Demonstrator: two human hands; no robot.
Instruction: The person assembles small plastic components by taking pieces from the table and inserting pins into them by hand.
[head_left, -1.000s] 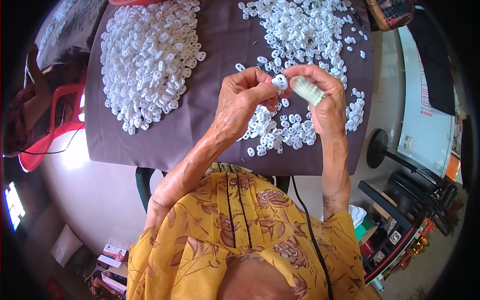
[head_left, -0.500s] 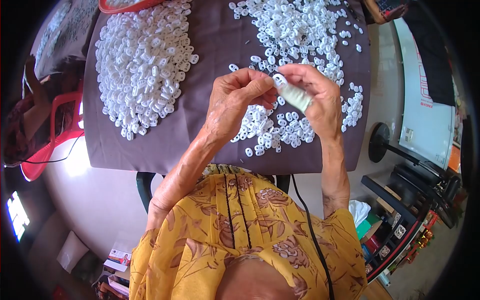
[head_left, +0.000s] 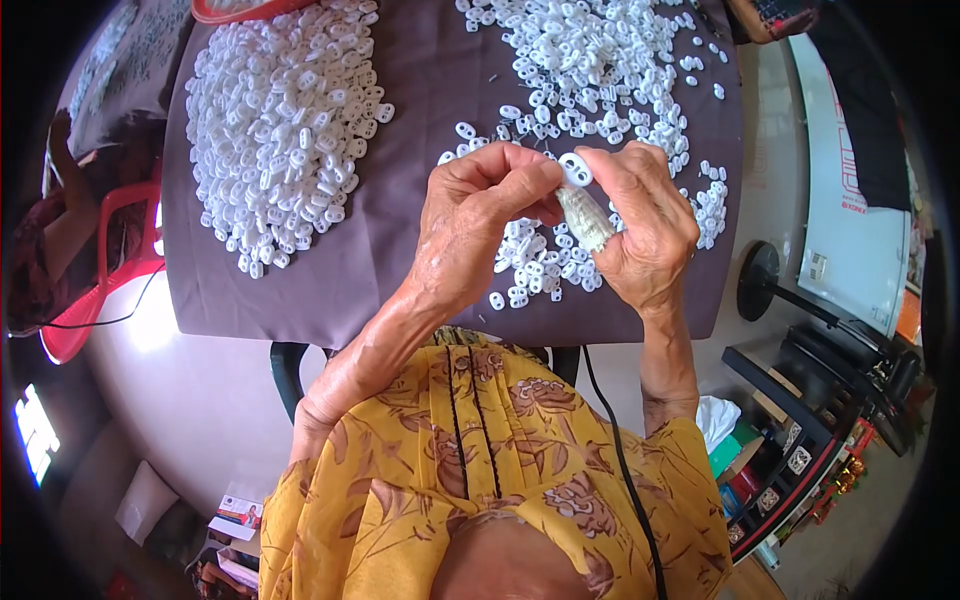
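Note:
Between my two hands sits a small white oval plastic piece (head_left: 575,170) with two holes, its holed face turned up. My right hand (head_left: 650,220) grips it between the index finger and the thumb, which is wrapped in pale cloth or tape (head_left: 585,217). My left hand (head_left: 465,210) is closed in a pinch, thumb and index tips at the left edge of the piece; its other fingers curl underneath, partly hidden. Below and behind the hands lie loose pieces (head_left: 545,262) of the same kind, on a purple-brown tablecloth (head_left: 420,90).
A large heap of white pieces (head_left: 275,130) lies at the left, with a red basin (head_left: 245,12) behind it. Another heap (head_left: 590,50) spreads at the back right. A person's hand (head_left: 790,25) shows at the top right, and a red chair (head_left: 105,255) stands left.
Both hands have shifted slightly; the piece has moved a little right and turned its holed face more toward view. The wrapped thumb now points more upright. The right hand's fingers have bent more.

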